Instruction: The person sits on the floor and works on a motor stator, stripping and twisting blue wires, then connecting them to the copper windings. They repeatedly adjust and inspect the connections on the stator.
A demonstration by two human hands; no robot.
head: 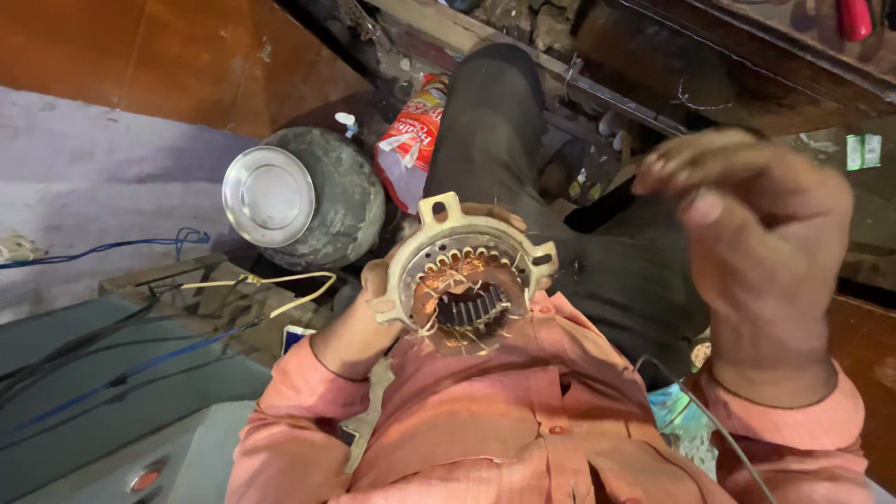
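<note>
My left hand (pixel 373 317) holds a round metal motor stator (pixel 467 271) with copper wire windings, gripping it from behind at its left rim, over my lap. A fingertip shows at its upper edge. Fine copper strands stick out around the bore. My right hand (pixel 756 243) is raised close to the camera at the right, fingers curled and pinched together; whether a thin wire sits between them I cannot tell. A thin grey wire (pixel 719 429) runs down past my right wrist.
A grey round pot with a shiny steel lid (pixel 269 196) stands on the floor to the left. A red and white packet (pixel 411 140) lies beside my dark trouser leg (pixel 485 121). Blue and yellow wires (pixel 233 289) trail across a grey surface at the left.
</note>
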